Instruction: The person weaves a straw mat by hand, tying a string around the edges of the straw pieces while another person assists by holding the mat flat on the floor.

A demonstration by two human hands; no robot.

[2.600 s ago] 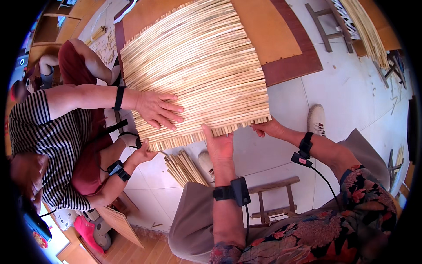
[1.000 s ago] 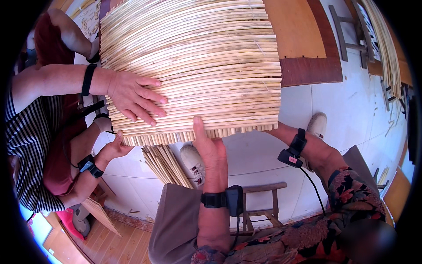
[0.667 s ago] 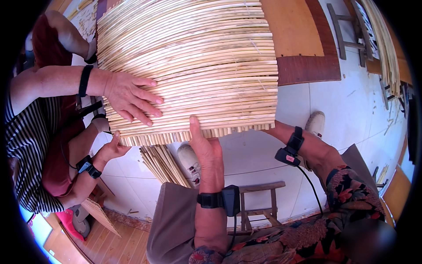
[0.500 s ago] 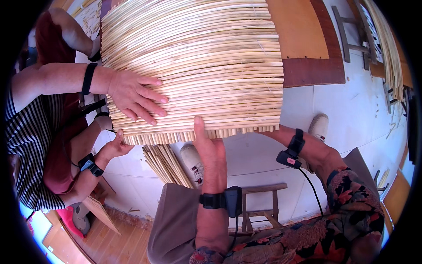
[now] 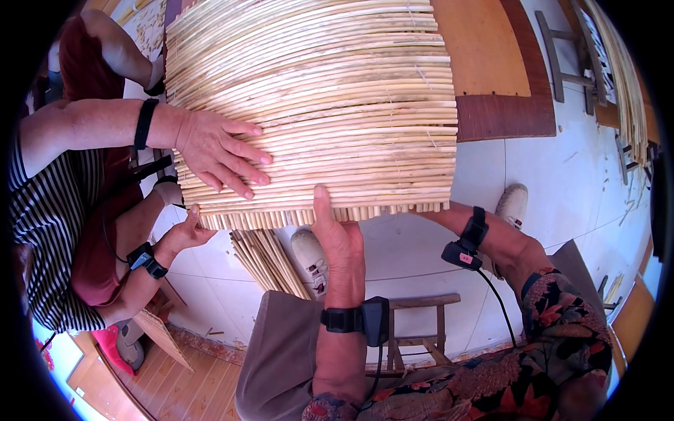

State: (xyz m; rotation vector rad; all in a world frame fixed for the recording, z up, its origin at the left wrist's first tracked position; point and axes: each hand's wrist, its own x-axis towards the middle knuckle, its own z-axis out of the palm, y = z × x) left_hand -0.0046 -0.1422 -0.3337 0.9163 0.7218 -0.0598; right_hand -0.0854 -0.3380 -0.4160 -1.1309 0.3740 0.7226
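Observation:
A mat of pale reed stalks [image 5: 351,133], bound side by side with thin thread, lies across the upper middle. My left hand [image 5: 340,235] grips its near edge, thumb on top and the fingers out of sight beneath. From the right my other forearm [image 5: 460,219] reaches under the near right part of the mat, which hides my right hand. A co-worker at the left lays one spread hand [image 5: 217,151] flat on the mat. The co-worker's other hand [image 5: 188,231] is at the mat's near left corner, thumb uppermost.
Below the mat, a bundle of loose stalks [image 5: 267,259] lies on the tiled floor beside my shoe [image 5: 309,256]. A brown board [image 5: 505,116] extends behind the mat at right. Wooden stool [image 5: 425,302] rungs show near my legs. More long stalks [image 5: 628,91] rest at far right.

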